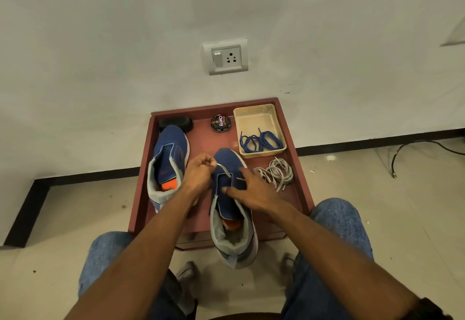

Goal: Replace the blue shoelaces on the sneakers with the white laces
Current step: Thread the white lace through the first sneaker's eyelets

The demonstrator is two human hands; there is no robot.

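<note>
L hand (198, 172) pinches flat white lace end (224, 170) at blue mesh sneaker (230, 193) on red-brown wooden table (299, 168). R hand (251, 190), fingers spread, presses sneaker's tongue.

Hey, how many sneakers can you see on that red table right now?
2. One sneaker lies on the table's left side, untouched. The other sneaker sits in the middle, under both hands, its heel hanging over the near edge. None seem hidden.

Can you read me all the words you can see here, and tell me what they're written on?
"Cherry": on the lid of the round black polish tin at the back of the red table.
Small print around the tin's rim: too small to read.
Orange mark inside the left sneaker: too blurred to read.
Wall socket: no words visible.
</note>
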